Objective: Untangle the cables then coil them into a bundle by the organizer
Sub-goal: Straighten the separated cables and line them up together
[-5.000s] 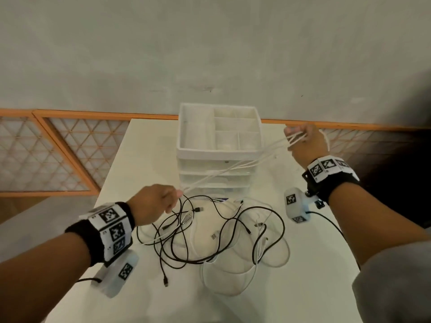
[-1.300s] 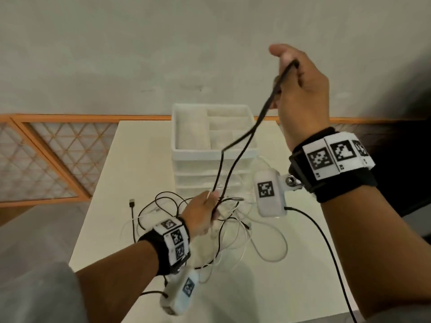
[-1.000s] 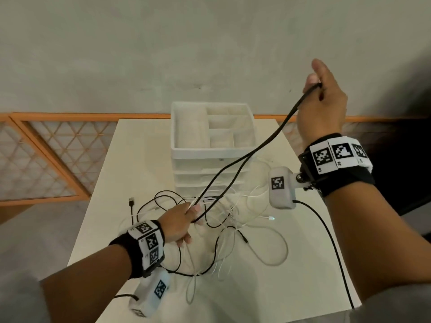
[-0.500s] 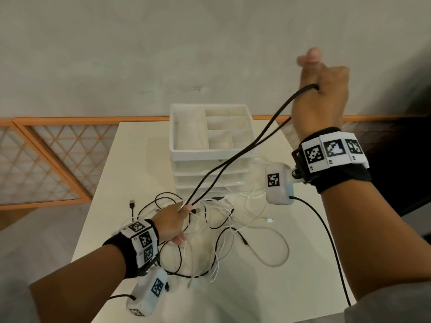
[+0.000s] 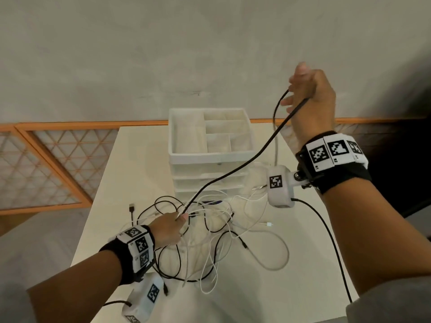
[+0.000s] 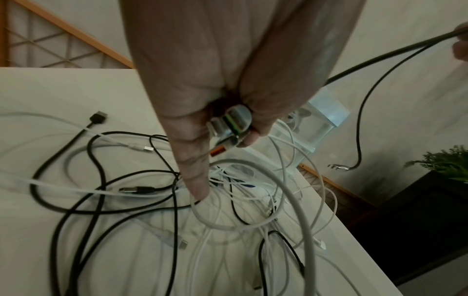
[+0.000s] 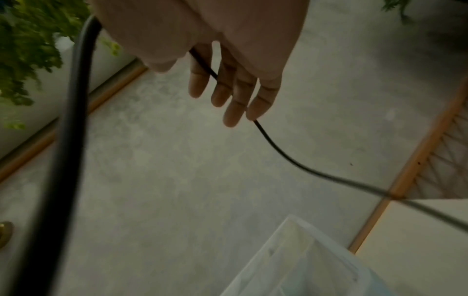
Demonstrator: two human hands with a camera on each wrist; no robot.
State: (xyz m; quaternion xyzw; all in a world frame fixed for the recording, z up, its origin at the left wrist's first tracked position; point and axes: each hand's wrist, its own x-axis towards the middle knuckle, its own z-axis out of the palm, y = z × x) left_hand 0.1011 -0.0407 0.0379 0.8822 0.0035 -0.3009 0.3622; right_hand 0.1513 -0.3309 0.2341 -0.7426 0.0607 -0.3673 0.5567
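Observation:
A tangle of black and white cables (image 5: 210, 241) (image 6: 228, 220) lies on the white table (image 5: 279, 299) in front of the white drawer organizer (image 5: 210, 157) (image 6: 329, 112) (image 7: 303, 260). My left hand (image 5: 179, 217) (image 6: 228, 140) sits just above the tangle and pinches a metal plug (image 6: 230, 124). From there a black cable (image 5: 233, 176) (image 6: 380, 58) (image 7: 278, 150) rises to my right hand (image 5: 300, 89) (image 7: 228, 96), held high right of the organizer. The cable lies across that palm between straight, spread fingers. Its free end (image 6: 339, 167) dangles.
An orange-framed lattice railing (image 5: 46, 164) runs behind and left of the table, under a grey wall. A green plant (image 6: 448, 164) (image 7: 25, 60) and a dark cabinet stand to the right. The right wrist camera's black lead (image 5: 326, 241) trails over the table's right side.
My right hand's fingers have spread out of their grip on the black cable. One strand has slipped loose and hangs beside the organizer. The left hand stays at the tangle.

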